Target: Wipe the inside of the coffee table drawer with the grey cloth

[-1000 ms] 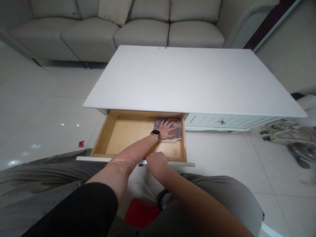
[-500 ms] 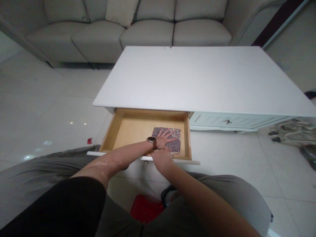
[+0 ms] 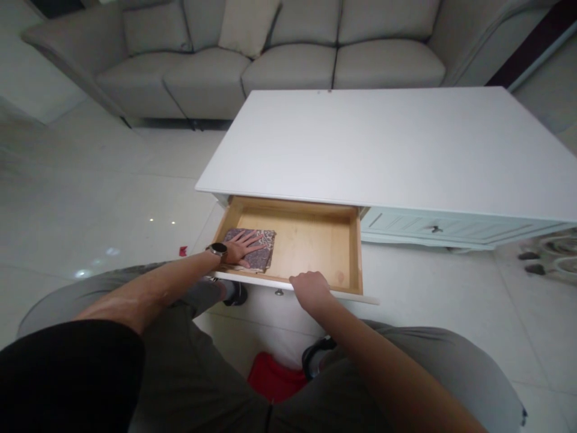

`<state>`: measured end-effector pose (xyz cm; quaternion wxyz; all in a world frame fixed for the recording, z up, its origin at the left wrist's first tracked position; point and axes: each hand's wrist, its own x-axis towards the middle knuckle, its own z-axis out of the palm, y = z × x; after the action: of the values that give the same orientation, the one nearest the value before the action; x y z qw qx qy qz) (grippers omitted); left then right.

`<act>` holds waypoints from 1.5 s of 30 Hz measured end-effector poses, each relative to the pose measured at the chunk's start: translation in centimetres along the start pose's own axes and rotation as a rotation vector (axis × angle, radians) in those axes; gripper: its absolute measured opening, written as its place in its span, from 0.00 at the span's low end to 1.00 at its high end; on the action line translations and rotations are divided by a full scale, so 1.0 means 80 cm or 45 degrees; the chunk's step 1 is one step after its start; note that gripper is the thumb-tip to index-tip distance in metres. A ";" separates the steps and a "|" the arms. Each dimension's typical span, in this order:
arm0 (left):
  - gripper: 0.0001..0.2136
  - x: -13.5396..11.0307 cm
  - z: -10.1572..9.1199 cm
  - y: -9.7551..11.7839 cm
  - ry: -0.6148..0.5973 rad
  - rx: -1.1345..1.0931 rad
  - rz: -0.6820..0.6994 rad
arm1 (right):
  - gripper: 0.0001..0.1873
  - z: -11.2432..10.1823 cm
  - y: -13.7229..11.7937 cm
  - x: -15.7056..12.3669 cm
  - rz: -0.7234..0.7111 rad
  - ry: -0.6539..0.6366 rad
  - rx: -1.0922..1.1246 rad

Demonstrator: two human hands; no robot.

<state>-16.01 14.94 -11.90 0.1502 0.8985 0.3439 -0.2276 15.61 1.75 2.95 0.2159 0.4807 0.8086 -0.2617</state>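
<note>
Noting left hand laid palm-down, fingers spread and unclenched, grasping nothing, pressed flat upon folded patterned cloth. Wristwatch on that wrist. Cloth located directly beneath the palm, in the front left corner of the open drawer, touching or just beside the left wall; cannot tell which. Long axis of cloth running roughly left to right, along the drawer front. Right hand clenched over the drawer's front edge, fingers curled onto the rim, well apart from the cloth and to its right. Left hand therefore the nearer, in full contact; right hand not touching the cloth. Drawer pulled out from under a white bench; second drawer just beside it to the right, closed, with a small knob. Beyond the bench, grey sofa carrying one loose cushion. Counted: one cloth, one open drawer, one closed drawer, one wristwatch, two hands.
</note>
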 end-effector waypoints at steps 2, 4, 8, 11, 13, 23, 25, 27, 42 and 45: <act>0.43 -0.004 -0.007 0.011 0.016 -0.017 -0.044 | 0.21 -0.002 -0.001 0.000 0.008 -0.020 -0.004; 0.45 -0.004 -0.017 0.032 0.029 -0.063 -0.209 | 0.20 -0.003 -0.002 0.000 0.013 -0.034 0.003; 0.56 0.002 -0.027 0.072 -0.184 -0.264 -0.723 | 0.20 -0.002 -0.002 0.001 0.021 -0.008 0.011; 0.55 0.008 -0.022 0.079 -0.278 -0.310 -0.778 | 0.20 0.000 -0.003 0.001 0.032 -0.004 0.022; 0.53 0.014 -0.016 0.074 -0.219 -0.292 -0.773 | 0.19 0.000 -0.003 0.002 0.044 -0.017 0.034; 0.53 0.079 -0.032 0.021 0.078 -0.310 -0.815 | 0.19 0.000 -0.003 0.002 0.071 -0.013 0.079; 0.54 0.092 -0.043 0.016 0.127 -0.313 -0.848 | 0.19 -0.001 -0.003 0.002 0.084 -0.019 0.091; 0.53 0.100 -0.050 0.013 0.168 -0.311 -0.858 | 0.18 -0.001 -0.003 0.002 0.085 -0.002 0.096; 0.67 0.247 -0.087 0.185 0.222 -0.551 -0.672 | 0.20 0.005 -0.005 0.006 0.104 0.023 0.082; 0.68 0.289 -0.099 0.240 0.233 -0.559 -0.581 | 0.20 0.000 -0.006 0.008 0.143 -0.025 0.071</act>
<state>14.88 17.22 -14.87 0.2540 0.7612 0.5892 -0.0940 14.94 1.98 2.69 0.2249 0.5287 0.7704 -0.2764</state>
